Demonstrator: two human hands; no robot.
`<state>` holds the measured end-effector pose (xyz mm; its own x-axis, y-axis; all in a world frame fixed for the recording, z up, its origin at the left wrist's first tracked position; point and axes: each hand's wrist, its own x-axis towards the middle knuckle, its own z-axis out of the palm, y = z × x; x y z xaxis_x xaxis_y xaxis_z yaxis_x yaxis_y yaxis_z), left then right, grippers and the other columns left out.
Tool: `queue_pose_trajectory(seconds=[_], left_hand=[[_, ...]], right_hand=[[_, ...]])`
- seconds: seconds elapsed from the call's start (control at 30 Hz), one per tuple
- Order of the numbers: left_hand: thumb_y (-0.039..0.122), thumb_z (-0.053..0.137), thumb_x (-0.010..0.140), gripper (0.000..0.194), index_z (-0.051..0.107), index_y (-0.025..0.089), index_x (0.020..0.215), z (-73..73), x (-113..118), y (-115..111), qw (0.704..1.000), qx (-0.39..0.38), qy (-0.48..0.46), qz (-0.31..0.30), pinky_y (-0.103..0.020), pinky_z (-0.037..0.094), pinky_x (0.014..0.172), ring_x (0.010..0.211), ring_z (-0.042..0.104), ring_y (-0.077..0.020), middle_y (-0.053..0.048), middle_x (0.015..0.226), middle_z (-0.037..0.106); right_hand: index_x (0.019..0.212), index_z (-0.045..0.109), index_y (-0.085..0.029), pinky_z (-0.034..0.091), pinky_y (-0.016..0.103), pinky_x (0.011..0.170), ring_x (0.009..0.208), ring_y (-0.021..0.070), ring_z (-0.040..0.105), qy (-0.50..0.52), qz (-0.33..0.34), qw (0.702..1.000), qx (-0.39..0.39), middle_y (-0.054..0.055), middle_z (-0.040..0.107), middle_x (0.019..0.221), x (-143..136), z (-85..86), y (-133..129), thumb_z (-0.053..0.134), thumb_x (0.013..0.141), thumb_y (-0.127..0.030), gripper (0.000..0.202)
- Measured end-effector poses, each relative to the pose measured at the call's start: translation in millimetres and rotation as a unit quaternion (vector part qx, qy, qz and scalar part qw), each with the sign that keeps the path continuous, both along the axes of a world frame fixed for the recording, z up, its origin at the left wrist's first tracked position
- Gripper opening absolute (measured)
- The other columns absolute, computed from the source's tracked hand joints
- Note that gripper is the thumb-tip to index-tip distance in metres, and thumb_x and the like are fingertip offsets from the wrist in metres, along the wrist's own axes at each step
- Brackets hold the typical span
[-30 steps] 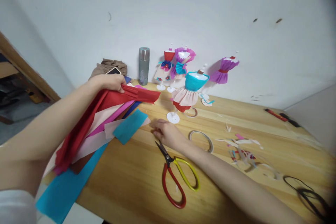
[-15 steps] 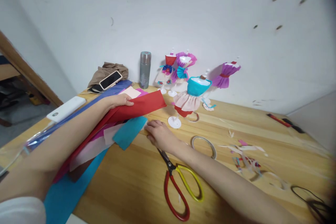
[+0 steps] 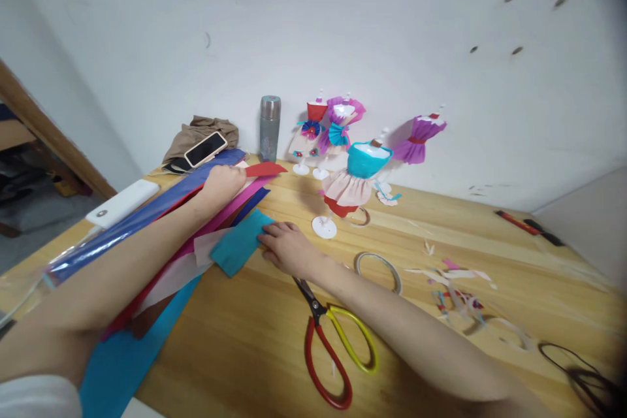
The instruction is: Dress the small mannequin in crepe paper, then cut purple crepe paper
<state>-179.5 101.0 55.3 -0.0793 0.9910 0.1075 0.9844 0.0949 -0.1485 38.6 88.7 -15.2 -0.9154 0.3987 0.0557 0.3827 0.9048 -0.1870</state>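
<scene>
My left hand [image 3: 224,184] is closed on a red paper sheet [image 3: 264,170], over a stack of pink, dark blue and brown sheets. My right hand [image 3: 289,245] touches the right edge of a small teal piece [image 3: 240,245], its fingertips resting there and slightly apart. Below that hand lie large scissors [image 3: 316,308] with one red and one yellow handle. Just behind stands a small dress form [image 3: 369,160] with a teal top and pale pink skirt. A long blue sheet [image 3: 132,366] sticks out under the stack at the lower left.
A grey bottle [image 3: 270,130] and more dress forms [image 3: 420,140] stand by the wall. On the left are a phone [image 3: 206,149], brown cloth [image 3: 200,127] and a white power bank [image 3: 122,202]. A tape roll [image 3: 379,273] and paper scraps [image 3: 460,290] lie at right.
My left hand has drawn the red sheet back to the left, uncovering pink and dark blue sheets. My right hand has shifted slightly left onto the teal piece.
</scene>
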Motion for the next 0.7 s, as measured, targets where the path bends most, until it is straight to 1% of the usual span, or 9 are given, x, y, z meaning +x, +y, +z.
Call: queue_pose_trajectory(seconds=[0.1,0.2,0.3,0.4,0.5,0.57,0.63,0.7], left_hand=[[0.016,0.037,0.095,0.035,0.068,0.005,0.105,-11.4,1,-5,0.999,-0.029,0.022,-0.006,-0.039,0.050,0.077,0.096,0.070,-0.0342,-0.026,0.098,0.071],[0.021,0.041,0.095,0.032,0.066,0.009,0.112,-21.8,-2,-10,0.998,-0.059,0.033,-0.012,-0.036,0.051,0.074,0.091,0.070,-0.0315,-0.020,0.100,0.072],[0.013,0.035,0.095,0.037,0.059,0.007,0.123,-26.1,-5,-16,0.997,-0.053,0.053,-0.011,-0.037,0.051,0.076,0.100,0.067,-0.0326,-0.022,0.110,0.069],[0.006,0.030,0.093,0.043,0.054,0.005,0.129,-28.7,-9,-21,0.997,-0.041,0.064,-0.008,-0.041,0.051,0.080,0.109,0.063,-0.0358,-0.025,0.116,0.065],[0.007,0.035,0.091,0.042,0.055,0.007,0.128,-34.4,-19,-21,0.997,-0.058,0.043,-0.009,-0.041,0.052,0.081,0.105,0.064,-0.0341,-0.023,0.112,0.067],[0.011,0.041,0.091,0.042,0.055,0.010,0.131,-38.6,-26,-17,0.998,-0.062,0.020,-0.017,-0.040,0.052,0.085,0.105,0.065,-0.0315,-0.020,0.116,0.067],[0.019,0.050,0.090,0.046,0.053,0.011,0.135,-40.0,-29,-14,0.998,-0.039,-0.027,-0.045,-0.041,0.049,0.097,0.116,0.061,-0.0306,-0.020,0.128,0.063],[0.025,0.054,0.089,0.048,0.055,0.012,0.135,-36.9,-26,-14,0.990,-0.004,-0.108,-0.086,-0.041,0.042,0.109,0.128,0.054,-0.0297,-0.018,0.138,0.059]], right_hand=[[0.122,0.063,-0.020,0.039,0.039,0.094,0.115,0.0258,0.054,-0.019,-0.008,1.000,0.015,0.012,0.064,0.120,-1,5.4,-3,0.058,0.095,-0.032,0.030],[0.116,0.065,-0.019,0.040,0.038,0.087,0.110,0.0277,0.055,-0.035,-0.028,0.998,0.033,0.012,0.064,0.116,-1,8.9,-5,0.054,0.097,-0.033,0.027],[0.111,0.067,-0.017,0.040,0.038,0.083,0.108,0.0281,0.055,-0.037,-0.054,0.997,0.042,0.013,0.064,0.113,-2,7.4,-3,0.049,0.098,-0.027,0.024],[0.105,0.069,-0.017,0.040,0.037,0.083,0.106,0.0267,0.058,-0.033,-0.059,0.997,0.039,0.013,0.064,0.111,-2,3.7,3,0.044,0.099,-0.019,0.026],[0.102,0.070,-0.017,0.041,0.035,0.082,0.102,0.0248,0.061,-0.029,-0.066,0.997,0.028,0.012,0.067,0.108,-2,3.1,8,0.045,0.097,-0.016,0.026],[0.101,0.071,-0.018,0.042,0.034,0.080,0.098,0.0235,0.063,-0.022,-0.079,0.997,0.015,0.011,0.068,0.106,-1,5.1,10,0.047,0.096,-0.017,0.025],[0.101,0.072,-0.018,0.043,0.032,0.077,0.094,0.0220,0.065,-0.014,-0.096,0.995,-0.004,0.010,0.070,0.106,0,7.6,11,0.047,0.097,-0.020,0.026],[0.101,0.073,-0.019,0.043,0.030,0.075,0.091,0.0205,0.067,-0.002,-0.112,0.993,-0.025,0.009,0.071,0.108,2,9.5,11,0.047,0.097,-0.023,0.027]])
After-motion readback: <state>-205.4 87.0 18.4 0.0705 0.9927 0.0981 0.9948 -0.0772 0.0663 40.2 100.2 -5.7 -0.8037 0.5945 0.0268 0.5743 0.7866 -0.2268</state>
